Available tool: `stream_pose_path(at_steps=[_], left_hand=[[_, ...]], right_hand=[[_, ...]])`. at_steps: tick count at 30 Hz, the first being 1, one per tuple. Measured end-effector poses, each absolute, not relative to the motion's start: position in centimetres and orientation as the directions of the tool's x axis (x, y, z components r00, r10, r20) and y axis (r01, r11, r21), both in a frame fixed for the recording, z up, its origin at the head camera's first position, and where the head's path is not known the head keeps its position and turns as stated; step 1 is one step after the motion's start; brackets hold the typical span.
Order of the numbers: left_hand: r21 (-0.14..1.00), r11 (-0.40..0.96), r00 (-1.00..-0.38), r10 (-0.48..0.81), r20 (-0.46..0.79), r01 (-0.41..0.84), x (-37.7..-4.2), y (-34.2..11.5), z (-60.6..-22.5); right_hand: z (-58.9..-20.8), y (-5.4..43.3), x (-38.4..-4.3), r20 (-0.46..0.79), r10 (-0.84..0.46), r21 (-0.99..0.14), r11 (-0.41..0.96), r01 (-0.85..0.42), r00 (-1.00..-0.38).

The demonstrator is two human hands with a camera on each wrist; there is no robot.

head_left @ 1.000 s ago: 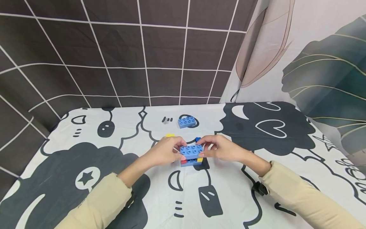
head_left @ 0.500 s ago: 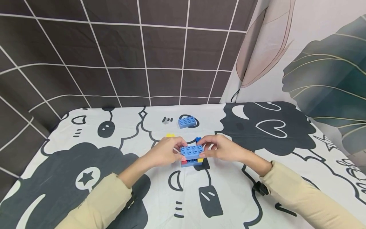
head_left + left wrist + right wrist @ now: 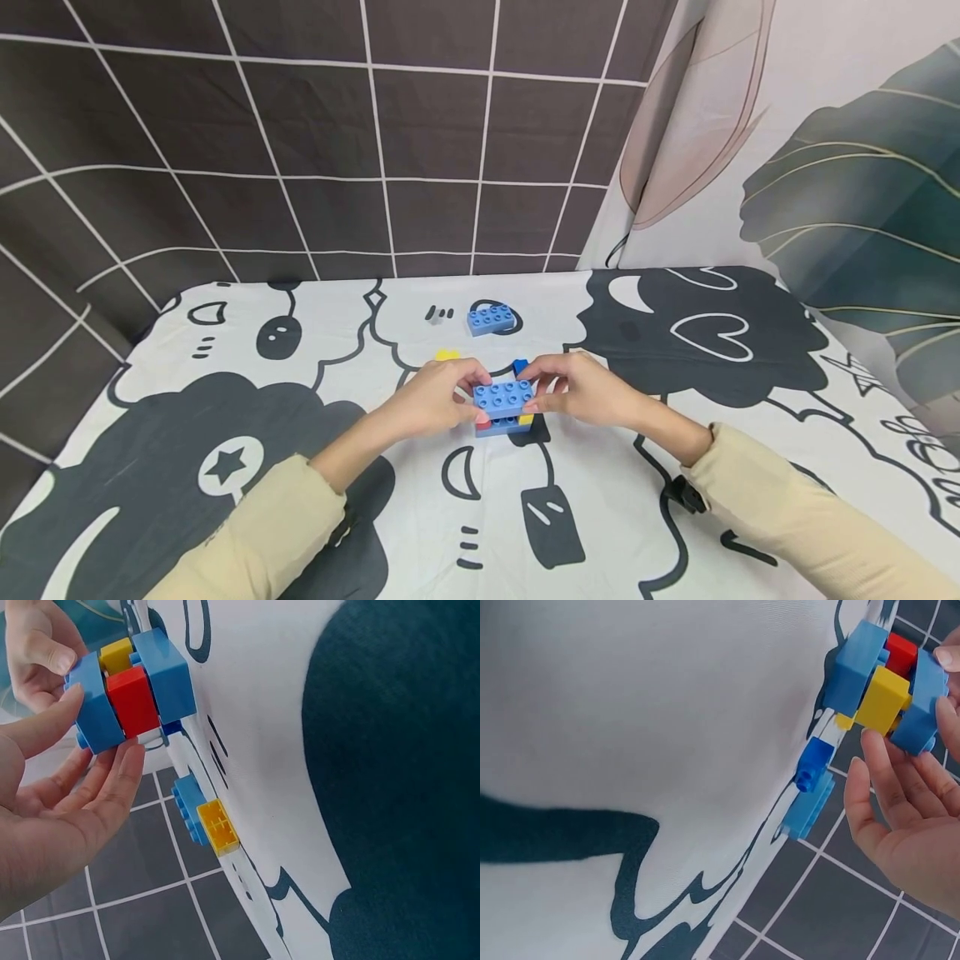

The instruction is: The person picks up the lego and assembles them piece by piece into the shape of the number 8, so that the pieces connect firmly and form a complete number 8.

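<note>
My left hand [image 3: 438, 398] and right hand [image 3: 581, 390] pinch the two ends of a light blue building brick [image 3: 502, 398], studs up. Thumbs are on its near side, fingers at the back. Directly beneath it, a red brick [image 3: 133, 701] stands at the left end of a lower light blue brick [image 3: 169, 676], and a yellow brick [image 3: 883, 699] at the right end. A gap separates the red and yellow bricks. In the right wrist view, a bit of the yellow brick's stud shows below the upper brick. The lower brick rests on the patterned cloth [image 3: 600, 467].
Behind the hands lies another light blue brick [image 3: 491, 320]. A loose yellow brick [image 3: 447, 354] sits beyond the left hand, its hollow side showing in the left wrist view. A small dark blue brick [image 3: 814, 762] lies just behind the right fingers. A dark gridded cloth [image 3: 300, 125] hangs at the back.
</note>
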State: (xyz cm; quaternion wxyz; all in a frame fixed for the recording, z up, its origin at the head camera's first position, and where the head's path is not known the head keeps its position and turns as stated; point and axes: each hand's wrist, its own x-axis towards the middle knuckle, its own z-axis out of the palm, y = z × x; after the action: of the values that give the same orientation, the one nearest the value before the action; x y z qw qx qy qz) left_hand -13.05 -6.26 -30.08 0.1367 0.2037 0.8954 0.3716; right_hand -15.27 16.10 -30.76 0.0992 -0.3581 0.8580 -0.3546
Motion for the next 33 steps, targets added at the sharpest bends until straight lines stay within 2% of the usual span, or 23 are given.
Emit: stream_pose_path(at_steps=[24,33], left_hand=[[0.744,0.609,-0.881,0.469,-0.058,0.275,-13.05,-6.55,-30.66],[0.75,0.595,-0.875,0.482,-0.042,0.291,-13.2,-6.69,-30.98]], right_hand=[[-31.69,16.36,-15.15,0.125,-0.645,-0.708,0.474,-0.523,-0.754],[-31.46,16.39,-15.33,0.087,-0.659,-0.733,0.465,-0.497,-0.747]])
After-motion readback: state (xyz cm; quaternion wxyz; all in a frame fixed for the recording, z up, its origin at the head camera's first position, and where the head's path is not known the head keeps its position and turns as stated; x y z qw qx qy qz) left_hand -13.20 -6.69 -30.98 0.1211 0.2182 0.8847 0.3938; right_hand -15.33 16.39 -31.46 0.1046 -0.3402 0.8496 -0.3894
